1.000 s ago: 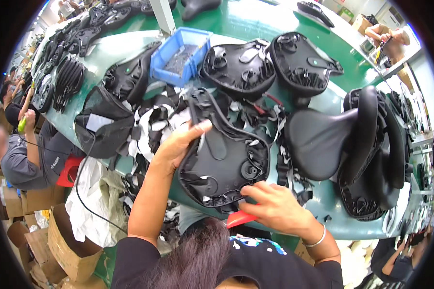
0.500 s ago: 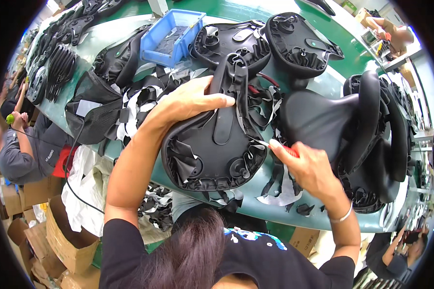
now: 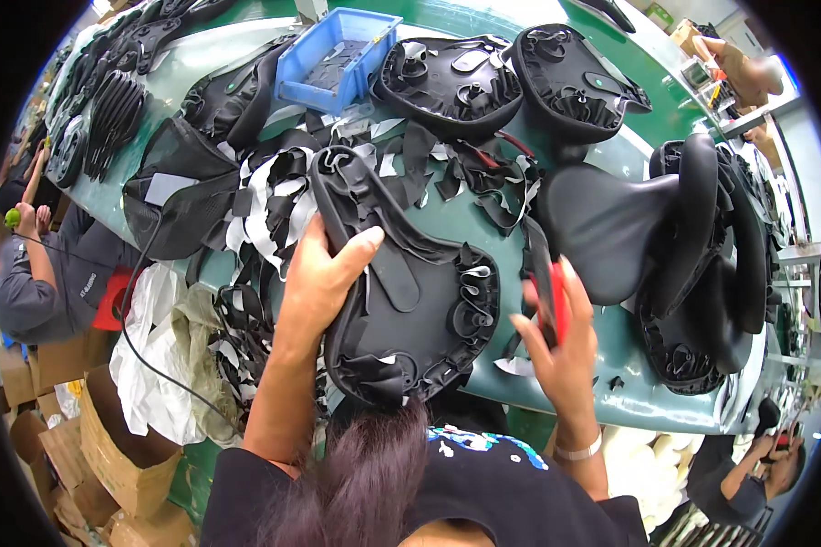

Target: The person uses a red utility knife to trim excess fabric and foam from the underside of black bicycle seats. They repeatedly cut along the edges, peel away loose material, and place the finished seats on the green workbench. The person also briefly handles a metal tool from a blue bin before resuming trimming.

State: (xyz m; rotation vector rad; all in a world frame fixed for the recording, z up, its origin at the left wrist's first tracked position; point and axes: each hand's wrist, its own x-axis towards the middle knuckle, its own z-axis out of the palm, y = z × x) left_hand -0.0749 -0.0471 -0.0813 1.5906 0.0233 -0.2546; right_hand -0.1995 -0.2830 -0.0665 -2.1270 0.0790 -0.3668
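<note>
A black bicycle saddle (image 3: 420,292) lies underside up on the green table (image 3: 602,365), its narrow nose pointing up-left. My left hand (image 3: 324,273) grips its left edge, thumb laid over the underside. My right hand (image 3: 556,342) is just right of the saddle, closed around a red-handled cutting tool (image 3: 555,301). Loose folds of black cover material bunch along the saddle's rim.
Black and white offcuts (image 3: 274,196) litter the table. A blue bin (image 3: 337,56) and two upturned saddles (image 3: 452,82) sit at the back; finished saddles (image 3: 639,219) are stacked at right. Other people work at left (image 3: 27,273) and lower right. Cardboard boxes (image 3: 109,447) stand below.
The saddle has turned so its nose points up-left. My left hand shifted to its left edge. My right hand moved right and now holds the red tool upright.
</note>
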